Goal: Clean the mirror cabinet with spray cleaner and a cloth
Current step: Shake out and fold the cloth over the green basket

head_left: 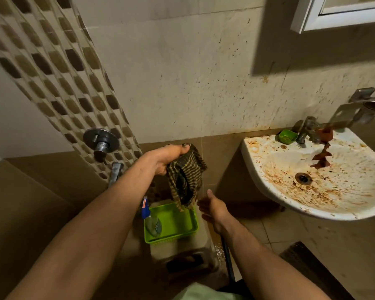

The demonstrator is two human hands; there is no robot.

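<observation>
My left hand (168, 156) grips a dark checked cloth (185, 178), which hangs down over a green tray (182, 231). A clear spray bottle (151, 219) with a blue head lies in the left side of that tray, partly hidden by my left forearm. My right hand (213, 210) is open, fingers spread, just right of the tray and below the cloth, touching neither. The white mirror cabinet (307, 17) hangs at the top right; only its lower left corner shows.
The tray rests on a low stool (182, 254). A stained white washbasin (312, 176) with a tap (305, 131) and a green dish (287, 135) juts out at right. A wall valve (101, 140) and spout sit at left. A dark mat (307, 263) lies on the floor.
</observation>
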